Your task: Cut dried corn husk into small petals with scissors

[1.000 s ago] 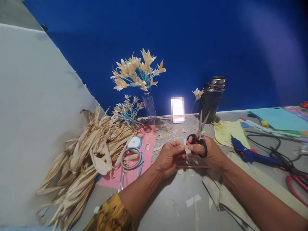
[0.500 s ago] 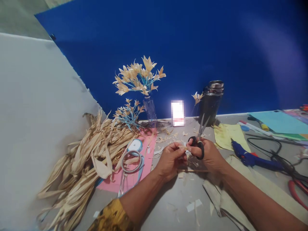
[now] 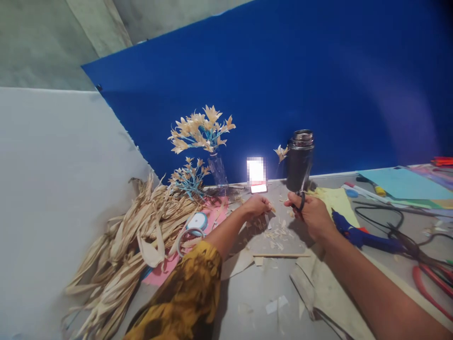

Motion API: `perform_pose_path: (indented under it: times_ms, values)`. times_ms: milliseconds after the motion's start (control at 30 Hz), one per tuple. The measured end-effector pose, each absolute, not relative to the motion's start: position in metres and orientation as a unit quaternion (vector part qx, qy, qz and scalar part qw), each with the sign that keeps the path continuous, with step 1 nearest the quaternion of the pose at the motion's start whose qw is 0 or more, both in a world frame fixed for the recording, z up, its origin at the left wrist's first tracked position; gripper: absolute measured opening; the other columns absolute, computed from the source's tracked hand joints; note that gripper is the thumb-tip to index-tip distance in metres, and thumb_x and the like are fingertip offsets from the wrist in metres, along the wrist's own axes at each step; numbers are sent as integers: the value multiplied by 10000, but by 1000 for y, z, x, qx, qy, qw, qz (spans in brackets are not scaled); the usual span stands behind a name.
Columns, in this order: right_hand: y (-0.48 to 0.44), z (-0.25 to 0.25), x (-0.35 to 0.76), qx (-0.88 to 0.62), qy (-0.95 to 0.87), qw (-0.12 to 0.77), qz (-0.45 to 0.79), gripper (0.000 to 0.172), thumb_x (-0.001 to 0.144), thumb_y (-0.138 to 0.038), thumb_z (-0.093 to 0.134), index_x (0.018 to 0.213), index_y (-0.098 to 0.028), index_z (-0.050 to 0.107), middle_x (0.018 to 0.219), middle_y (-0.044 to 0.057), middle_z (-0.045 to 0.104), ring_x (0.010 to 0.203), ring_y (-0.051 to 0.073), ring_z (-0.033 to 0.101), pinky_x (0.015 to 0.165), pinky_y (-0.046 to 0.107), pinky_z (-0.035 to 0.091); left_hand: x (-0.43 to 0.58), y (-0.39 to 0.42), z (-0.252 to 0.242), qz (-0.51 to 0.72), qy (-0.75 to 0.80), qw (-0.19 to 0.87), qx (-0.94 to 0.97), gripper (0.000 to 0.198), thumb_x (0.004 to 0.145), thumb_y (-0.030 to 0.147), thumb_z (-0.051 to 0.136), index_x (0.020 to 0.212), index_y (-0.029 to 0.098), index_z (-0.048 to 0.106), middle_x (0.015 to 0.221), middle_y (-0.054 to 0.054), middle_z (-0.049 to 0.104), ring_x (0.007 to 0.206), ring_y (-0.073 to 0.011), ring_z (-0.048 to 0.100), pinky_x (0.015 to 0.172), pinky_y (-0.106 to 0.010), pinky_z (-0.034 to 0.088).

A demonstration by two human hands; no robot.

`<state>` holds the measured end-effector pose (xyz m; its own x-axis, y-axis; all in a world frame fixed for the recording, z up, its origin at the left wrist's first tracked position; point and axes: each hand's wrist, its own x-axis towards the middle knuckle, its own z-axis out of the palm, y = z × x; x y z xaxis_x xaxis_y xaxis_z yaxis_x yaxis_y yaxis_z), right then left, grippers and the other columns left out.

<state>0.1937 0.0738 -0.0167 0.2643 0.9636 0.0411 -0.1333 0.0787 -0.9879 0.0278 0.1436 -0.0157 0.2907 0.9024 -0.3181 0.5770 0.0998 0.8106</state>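
Note:
My right hand [image 3: 312,213] is closed around black-handled scissors [image 3: 301,196], blades pointing up toward a dark steel flask [image 3: 299,159]. My left hand [image 3: 257,205] reaches forward over the grey table [image 3: 255,293] with its fingers pinched on a small pale husk piece near the bright phone screen [image 3: 256,174]. Husk scraps [image 3: 278,232] lie scattered between the two hands. A thin wooden stick [image 3: 281,255] lies on the table nearer to me.
A heap of dried corn husks [image 3: 130,241] lies at left beside pink paper [image 3: 208,222] and tape rolls [image 3: 194,226]. Husk flowers [image 3: 201,130] stand in a clear bottle by the blue backdrop. A blue glue gun [image 3: 357,233], cables, red pliers [image 3: 430,288] and coloured papers lie right.
Both hands have moved forward and apart, away from me; the left hand now reaches toward the phone. The view has tilted upward, showing more wall.

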Motion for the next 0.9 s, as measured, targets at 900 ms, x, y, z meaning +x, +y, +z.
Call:
perform_pose_path:
  times_ms: [900]
  values:
    - [62,-14,186,-554,-603,452,353,451,721,-620,736,641,-177,726,618,36,661,585,173,522,546,299,350,-60,18,14,-2,578,186,795,150,805,312,605,855,184,665,907,-101,710,792,-236,629,641,-300,377]
